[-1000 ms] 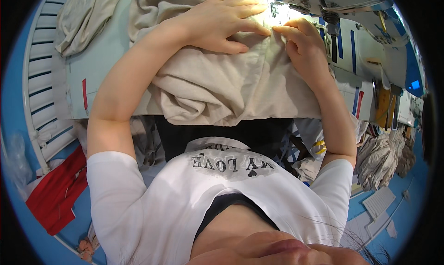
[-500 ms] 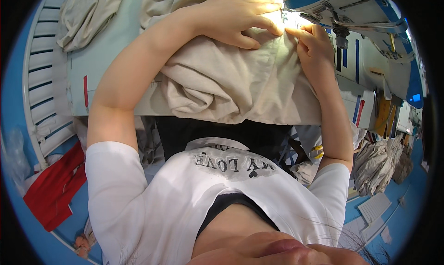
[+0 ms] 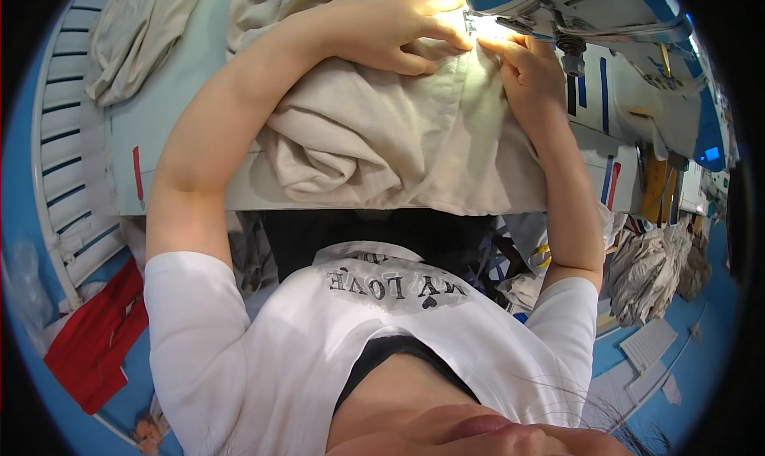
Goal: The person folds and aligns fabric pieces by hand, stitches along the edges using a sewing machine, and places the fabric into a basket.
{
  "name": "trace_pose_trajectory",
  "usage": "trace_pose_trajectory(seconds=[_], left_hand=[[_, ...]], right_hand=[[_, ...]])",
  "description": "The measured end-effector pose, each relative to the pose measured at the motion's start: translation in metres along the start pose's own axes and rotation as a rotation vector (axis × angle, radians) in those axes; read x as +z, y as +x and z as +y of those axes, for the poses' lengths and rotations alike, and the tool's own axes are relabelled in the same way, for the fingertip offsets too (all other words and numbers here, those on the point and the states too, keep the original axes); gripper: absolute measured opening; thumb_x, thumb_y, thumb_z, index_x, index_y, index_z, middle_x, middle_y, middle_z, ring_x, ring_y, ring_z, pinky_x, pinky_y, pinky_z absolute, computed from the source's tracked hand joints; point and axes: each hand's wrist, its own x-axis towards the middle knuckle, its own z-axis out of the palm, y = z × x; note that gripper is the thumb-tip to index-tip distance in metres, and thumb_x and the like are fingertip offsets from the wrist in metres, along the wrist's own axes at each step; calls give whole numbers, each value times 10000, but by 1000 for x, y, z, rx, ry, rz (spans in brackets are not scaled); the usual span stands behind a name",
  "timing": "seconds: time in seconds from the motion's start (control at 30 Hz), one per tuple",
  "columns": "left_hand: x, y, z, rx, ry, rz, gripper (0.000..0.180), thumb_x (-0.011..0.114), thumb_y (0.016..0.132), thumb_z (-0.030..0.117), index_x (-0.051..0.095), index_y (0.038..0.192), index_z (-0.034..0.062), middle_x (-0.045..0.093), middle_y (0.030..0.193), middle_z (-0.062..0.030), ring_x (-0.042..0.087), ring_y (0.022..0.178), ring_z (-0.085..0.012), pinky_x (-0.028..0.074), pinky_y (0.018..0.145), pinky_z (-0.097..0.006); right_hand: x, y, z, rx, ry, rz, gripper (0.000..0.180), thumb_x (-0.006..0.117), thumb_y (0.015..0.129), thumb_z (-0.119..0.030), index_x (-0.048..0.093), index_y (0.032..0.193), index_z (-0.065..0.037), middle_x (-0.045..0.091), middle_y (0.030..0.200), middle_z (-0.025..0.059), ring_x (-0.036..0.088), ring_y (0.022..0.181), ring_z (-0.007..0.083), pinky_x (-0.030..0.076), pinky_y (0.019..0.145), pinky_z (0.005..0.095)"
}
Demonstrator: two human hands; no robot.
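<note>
A large piece of beige cloth [image 3: 382,129] lies bunched over the front of the sewing table, its near edge hanging at the table's rim. My left hand [image 3: 390,27] rests on it with fingers spread, the tips close to the brightly lit sewing spot. On the other side of that spot, my right hand [image 3: 530,67] has its fingers bent together on the cloth beside the seam. The sewing machine [image 3: 574,2], white and blue, stands over the fingertips at the upper right. Glare hides the needle area and exactly how the right fingertips meet the cloth.
More beige cloth [image 3: 139,34] lies at the table's far left, beside a white slatted rack [image 3: 68,153]. Red cloth [image 3: 100,336] is down at lower left. On the right are scissors-like tools [image 3: 665,187] at the table edge and a hanging bundle of beige pieces [image 3: 649,277].
The whole view has shifted slightly, so table, machine and hands sit a little further left and up. Both hands keep nearly the same pose on the cloth beside the machine.
</note>
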Motion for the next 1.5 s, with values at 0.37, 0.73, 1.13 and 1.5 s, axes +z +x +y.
trace_pose_trajectory(seconds=[0.37,0.73,1.13,1.5], left_hand=[[-4,0,4,-15,33,-15,426,693,782,270,717,1187,144,661,1138,-122,579,1109,-299,385,1007,-460],[2,0,17,-50,-7,-7,404,710,773,223,731,1175,184,684,1068,-101,592,1028,-298,404,956,-450],[8,-90,168,-191,-43,219,463,822,651,137,693,1093,94,664,1058,-66,618,992,-278,478,879,-424],[82,-103,208,-383,236,530,421,781,686,65,685,1094,101,651,1073,-52,627,1023,-271,477,963,-449]], right_hand=[[-3,-3,-3,-91,-18,-20,413,616,789,70,746,1141,-101,574,981,103,599,914,270,489,806,366],[-11,-17,4,-161,51,45,403,648,804,40,737,1157,-134,576,942,88,609,818,264,504,741,373],[-77,-137,-5,182,-120,28,625,657,754,-2,615,1356,-167,635,1111,125,611,1046,309,503,877,406],[-88,-111,46,-43,-619,341,432,626,796,-29,708,1203,-151,686,1086,110,630,1002,315,496,933,425]])
